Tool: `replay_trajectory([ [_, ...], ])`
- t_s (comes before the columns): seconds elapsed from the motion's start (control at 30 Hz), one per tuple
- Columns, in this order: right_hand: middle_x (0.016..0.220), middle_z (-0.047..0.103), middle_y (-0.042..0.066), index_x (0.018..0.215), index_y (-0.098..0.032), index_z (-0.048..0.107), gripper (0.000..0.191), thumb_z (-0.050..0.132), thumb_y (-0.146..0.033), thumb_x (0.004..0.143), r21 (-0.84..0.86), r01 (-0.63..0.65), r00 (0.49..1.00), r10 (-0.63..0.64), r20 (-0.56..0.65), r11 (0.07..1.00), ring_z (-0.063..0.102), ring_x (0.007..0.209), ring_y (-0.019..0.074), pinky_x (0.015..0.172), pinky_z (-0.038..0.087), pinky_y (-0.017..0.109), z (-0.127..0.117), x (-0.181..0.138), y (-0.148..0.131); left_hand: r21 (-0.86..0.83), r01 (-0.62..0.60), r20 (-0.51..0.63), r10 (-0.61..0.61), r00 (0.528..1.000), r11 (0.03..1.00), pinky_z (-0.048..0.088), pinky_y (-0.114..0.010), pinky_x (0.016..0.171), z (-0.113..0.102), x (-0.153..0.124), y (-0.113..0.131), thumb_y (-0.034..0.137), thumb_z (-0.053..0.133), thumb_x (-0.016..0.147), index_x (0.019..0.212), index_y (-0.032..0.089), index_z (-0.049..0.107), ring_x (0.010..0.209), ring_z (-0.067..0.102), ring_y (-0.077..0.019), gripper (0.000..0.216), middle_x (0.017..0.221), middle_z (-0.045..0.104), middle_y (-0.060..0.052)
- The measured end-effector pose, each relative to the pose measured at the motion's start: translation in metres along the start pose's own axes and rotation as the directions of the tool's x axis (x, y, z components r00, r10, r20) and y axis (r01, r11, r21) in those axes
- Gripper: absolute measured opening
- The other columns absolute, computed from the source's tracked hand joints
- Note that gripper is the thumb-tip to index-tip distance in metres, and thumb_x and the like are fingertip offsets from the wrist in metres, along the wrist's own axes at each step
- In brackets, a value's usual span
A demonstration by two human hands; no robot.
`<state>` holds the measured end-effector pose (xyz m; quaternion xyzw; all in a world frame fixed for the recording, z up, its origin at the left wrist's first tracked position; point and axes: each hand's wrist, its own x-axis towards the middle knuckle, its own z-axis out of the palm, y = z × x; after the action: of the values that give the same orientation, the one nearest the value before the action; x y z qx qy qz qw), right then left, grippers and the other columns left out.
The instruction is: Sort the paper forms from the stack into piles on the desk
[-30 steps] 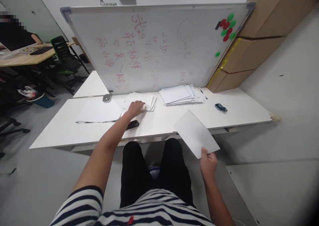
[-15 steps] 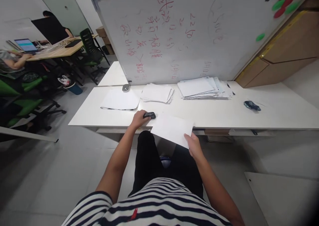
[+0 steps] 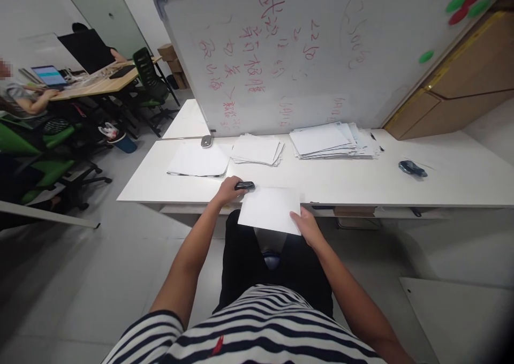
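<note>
My left hand (image 3: 229,190) is closed around a small black stapler (image 3: 246,186) near the front edge of the white desk (image 3: 345,184). In my right hand (image 3: 307,226), thumb on top, is a white paper sheet (image 3: 270,210) gripped by its right edge. The sheet hangs partly over the desk edge above my lap. Its upper left corner lies right by the stapler; whether it is inside the jaws I cannot tell. Behind it rest a small paper stack (image 3: 257,149), a left-hand pile of sheets (image 3: 197,159) and a thicker paper stack (image 3: 321,141).
A whiteboard (image 3: 273,59) with red writing stands along the desk's back. At the right lie a dark blue object (image 3: 413,168) and cardboard boxes (image 3: 453,75). A grey rounded object (image 3: 206,141) sits on the left pile. Another person works at a laptop (image 3: 48,76) far left.
The sheet has turned flatter, and its upper left corner has come up against the stapler. My right hand has shifted slightly left with it. The view has swung a little left.
</note>
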<state>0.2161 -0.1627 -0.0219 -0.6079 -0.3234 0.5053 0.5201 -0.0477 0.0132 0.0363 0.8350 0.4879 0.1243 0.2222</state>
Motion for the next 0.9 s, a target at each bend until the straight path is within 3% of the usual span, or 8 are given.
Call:
replay_trajectory([
  [0.13,0.104,0.07,0.005,0.107,-0.02,0.064,0.039,0.062,-0.035,0.072,-0.119,0.029,0.999,-0.03,-0.013,0.993,0.064,0.095,0.0242,0.086,0.048,0.04,0.0,0.008,-0.005,-0.086,0.027,0.107,-0.017,0.994,0.996,0.046,-0.032,0.081,-0.015,-0.001,0.008,0.06,0.057,0.075,0.107,0.025,0.06,0.099,0.057,-0.0226,0.048,0.111,0.064,-0.005],
  [0.27,0.108,0.068,0.008,0.109,-0.019,0.059,0.042,0.063,-0.036,0.071,-0.21,0.096,0.983,-0.125,-0.134,0.973,0.062,0.099,0.0244,0.09,0.045,0.041,-0.003,0.014,-0.009,-0.17,0.099,-0.036,-0.106,0.994,0.981,0.045,-0.03,0.078,-0.02,0.012,0.018,0.063,0.033,0.087,0.102,0.025,0.058,0.095,0.059,-0.0184,0.048,0.108,0.066,-0.002],
  [0.37,0.109,0.067,0.01,0.111,-0.018,0.057,0.043,0.061,-0.039,0.073,-0.212,0.14,0.975,-0.172,-0.14,0.967,0.062,0.101,0.0241,0.09,0.045,0.041,-0.003,0.015,-0.01,-0.071,0.187,-0.159,-0.196,0.968,0.98,0.043,-0.033,0.073,-0.009,0.028,0.029,0.062,0.024,0.09,0.088,0.023,0.057,0.083,0.06,-0.0197,0.051,0.088,0.067,-0.003],
  [0.47,0.111,0.066,0.01,0.109,-0.018,0.057,0.041,0.059,-0.041,0.076,-0.226,0.146,0.977,-0.177,-0.122,0.963,0.061,0.101,0.0242,0.09,0.045,0.04,-0.002,0.012,-0.009,0.08,0.256,-0.171,-0.24,0.956,0.963,0.04,-0.037,0.073,0.009,0.04,0.038,0.058,0.025,0.091,0.079,0.021,0.057,0.079,0.059,-0.0235,0.051,0.078,0.066,-0.006],
  [0.57,0.11,0.067,0.009,0.107,-0.018,0.06,0.039,0.058,-0.043,0.077,-0.231,0.14,0.977,-0.172,-0.128,0.963,0.061,0.101,0.0246,0.091,0.044,0.04,-0.001,0.009,-0.006,0.215,0.278,-0.18,-0.242,0.953,0.936,0.038,-0.043,0.078,0.025,0.045,0.043,0.05,0.023,0.094,0.083,0.017,0.059,0.09,0.058,-0.0296,0.05,0.086,0.066,-0.013],
  [0.7,0.106,0.069,0.009,0.104,-0.019,0.062,0.037,0.058,-0.043,0.077,-0.254,0.1,0.979,-0.141,-0.149,0.962,0.061,0.099,0.0258,0.09,0.044,0.04,0.004,0.002,-0.002,0.309,0.2,-0.184,-0.148,0.972,0.93,0.034,-0.049,0.087,0.033,0.048,0.041,0.047,0.026,0.094,0.092,0.015,0.061,0.108,0.049,-0.0349,0.047,0.101,0.064,-0.017],
  [0.8,0.101,0.07,0.007,0.099,-0.02,0.062,0.034,0.06,-0.044,0.074,-0.243,0.076,0.976,-0.122,-0.181,0.967,0.062,0.095,0.0255,0.085,0.047,0.038,0.007,-0.005,0.003,0.219,0.217,-0.161,-0.184,0.97,0.951,0.038,-0.044,0.082,0.028,0.049,0.038,0.052,0.031,0.092,0.088,0.018,0.061,0.104,0.052,-0.0322,0.046,0.097,0.064,-0.014],
  [0.9,0.089,0.071,0.005,0.095,-0.021,0.062,0.033,0.063,-0.045,0.072,-0.169,0.017,0.983,-0.047,-0.177,0.985,0.064,0.075,0.022,0.064,0.05,0.032,0.007,-0.011,0.009,-0.021,0.243,-0.183,-0.243,0.953,0.97,0.041,-0.037,0.076,0.019,0.044,0.035,0.055,0.029,0.092,0.085,0.022,0.06,0.092,0.057,-0.0242,0.046,0.093,0.065,-0.007],
])
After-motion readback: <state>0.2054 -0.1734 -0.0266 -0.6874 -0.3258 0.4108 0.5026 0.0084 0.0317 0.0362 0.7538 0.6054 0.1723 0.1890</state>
